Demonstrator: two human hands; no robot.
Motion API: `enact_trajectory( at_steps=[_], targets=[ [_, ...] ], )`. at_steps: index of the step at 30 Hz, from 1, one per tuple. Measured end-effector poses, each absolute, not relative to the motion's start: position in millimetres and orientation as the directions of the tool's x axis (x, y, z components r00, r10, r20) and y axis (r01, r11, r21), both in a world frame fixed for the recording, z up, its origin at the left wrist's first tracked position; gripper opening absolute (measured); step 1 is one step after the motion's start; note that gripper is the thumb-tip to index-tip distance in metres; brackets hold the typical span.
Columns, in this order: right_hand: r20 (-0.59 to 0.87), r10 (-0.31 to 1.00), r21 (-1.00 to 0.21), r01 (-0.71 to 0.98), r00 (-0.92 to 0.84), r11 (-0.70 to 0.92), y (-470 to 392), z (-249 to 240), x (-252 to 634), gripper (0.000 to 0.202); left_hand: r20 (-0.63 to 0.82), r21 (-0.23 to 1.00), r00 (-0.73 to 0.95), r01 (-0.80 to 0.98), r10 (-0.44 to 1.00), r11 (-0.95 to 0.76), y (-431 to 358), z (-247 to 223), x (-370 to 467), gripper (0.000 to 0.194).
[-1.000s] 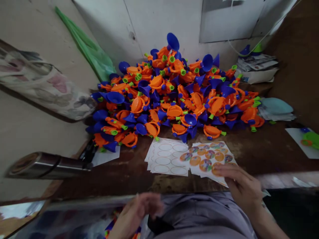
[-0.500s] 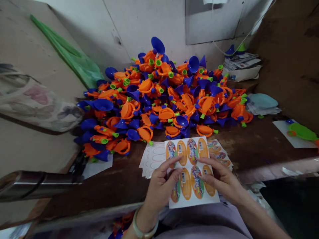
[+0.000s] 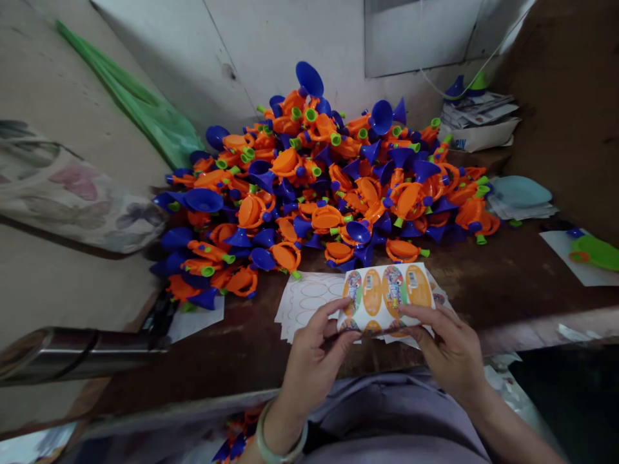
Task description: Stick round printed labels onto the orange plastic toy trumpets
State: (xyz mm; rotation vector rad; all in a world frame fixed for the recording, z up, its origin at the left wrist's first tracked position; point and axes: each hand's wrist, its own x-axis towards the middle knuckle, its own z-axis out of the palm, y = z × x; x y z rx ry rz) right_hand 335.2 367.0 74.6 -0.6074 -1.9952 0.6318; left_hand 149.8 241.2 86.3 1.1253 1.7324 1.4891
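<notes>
Both of my hands hold a white sticker sheet (image 3: 382, 296) printed with orange ovals and multicoloured ovals. My left hand (image 3: 319, 348) pinches its left edge between thumb and fingers. At the right edge, my right hand (image 3: 445, 341) grips it the same way. The sheet bends across its middle, and its lower part is mostly hidden from view. Beneath and to the left lie white sheets with empty oval outlines (image 3: 309, 299). More printed sticker sheets show partly behind my right hand.
A large heap of orange and blue plastic horns (image 3: 333, 216) covers the back of the brown table (image 3: 503, 283). A metal flask (image 3: 72, 351) lies at the left. Stacked papers (image 3: 483, 119), a light-blue dish (image 3: 522, 191) and a green toy part (image 3: 597, 251) are at the right.
The sticker sheet was flat and fully visible; now it is bent, with its lower half turned out of view. My right hand has moved slightly right, and the camera view has shifted a little.
</notes>
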Motion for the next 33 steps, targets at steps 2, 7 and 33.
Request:
enact_trajectory(
  at_steps=[2,7,33],
  targets=[
    [0.659,0.604,-0.582,0.203,-0.448,0.787,366,76,335,0.038,0.207,0.944,-0.489,0.326,0.848,-0.042,242,87,150,0.023],
    [0.695,0.555,-0.488,0.268,-0.457,0.831,370,74,338,0.035,0.371,0.903,-0.577,0.407,0.727,-0.138,244,87,154,0.009],
    [0.727,0.412,-0.47,0.038,-0.55,0.882,358,87,300,0.017,0.159,0.987,-0.474,0.107,0.866,-0.122,240,83,169,0.019]
  ],
)
